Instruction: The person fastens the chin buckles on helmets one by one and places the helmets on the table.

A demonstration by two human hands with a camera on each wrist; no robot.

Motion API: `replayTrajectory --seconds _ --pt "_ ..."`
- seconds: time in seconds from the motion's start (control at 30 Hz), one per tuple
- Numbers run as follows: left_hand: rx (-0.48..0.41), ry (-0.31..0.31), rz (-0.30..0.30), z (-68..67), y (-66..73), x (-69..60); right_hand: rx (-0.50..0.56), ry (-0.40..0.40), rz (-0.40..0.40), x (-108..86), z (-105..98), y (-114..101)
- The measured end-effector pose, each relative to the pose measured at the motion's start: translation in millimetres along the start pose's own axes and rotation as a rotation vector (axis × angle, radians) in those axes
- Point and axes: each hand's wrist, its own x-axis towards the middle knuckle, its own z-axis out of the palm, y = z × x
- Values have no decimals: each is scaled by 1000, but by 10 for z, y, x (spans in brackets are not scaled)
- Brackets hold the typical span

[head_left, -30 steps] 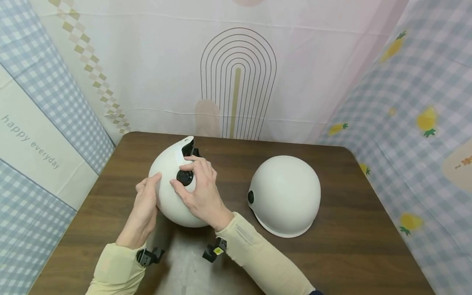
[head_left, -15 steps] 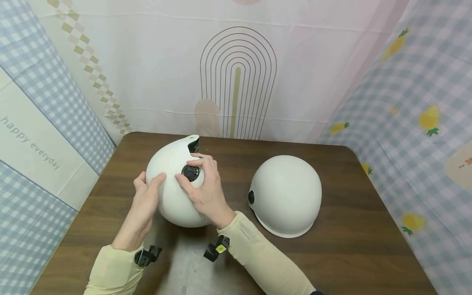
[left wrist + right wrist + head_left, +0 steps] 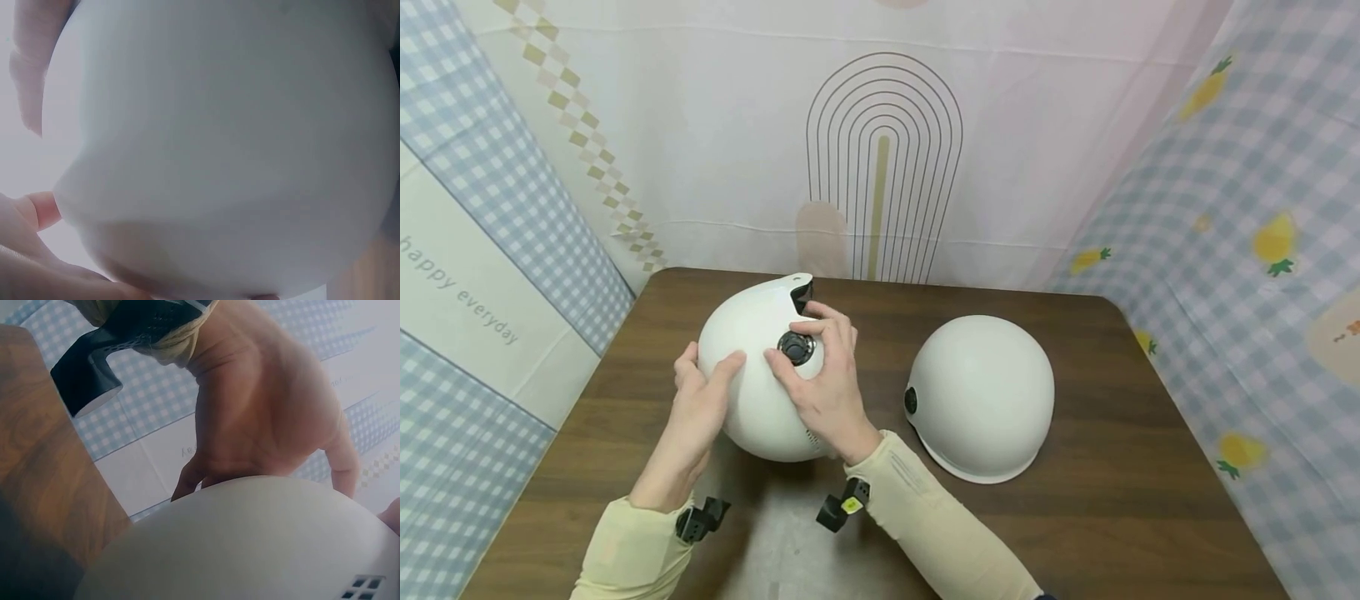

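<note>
A white helmet (image 3: 760,404) rests on the table at left of centre, its black-lined opening facing the far right. My left hand (image 3: 698,408) grips its left side, the thumb lying on the shell. A round black knob (image 3: 796,348) sits on the helmet's upper side. My right hand (image 3: 829,387) holds that knob between thumb and index finger, the other fingers reaching toward the opening. In the left wrist view the shell (image 3: 219,144) fills most of the picture. The right wrist view shows small vent slots (image 3: 364,587) and my left hand (image 3: 262,419) beyond the shell.
A second white helmet (image 3: 981,396) stands dome up to the right, with a black round piece (image 3: 911,401) on its left side. Both are on a dark wooden table (image 3: 1120,500). Patterned cloth (image 3: 715,125) hangs behind and at both sides.
The held helmet has turned slightly, so its knob and opening have shifted to the right and a little upward. Both hands have moved with it. The second helmet stays where it was.
</note>
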Motion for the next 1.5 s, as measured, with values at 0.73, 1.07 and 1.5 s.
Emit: replayTrajectory --seconds 0.73,1.07,1.5 --pt "148 37 11 67 69 -74 55 -21 12 30 -90 56" --pt "200 23 24 84 91 -96 79 5 36 8 -111 84" --pt "270 12 47 81 150 -144 171 22 115 6 -163 -29"
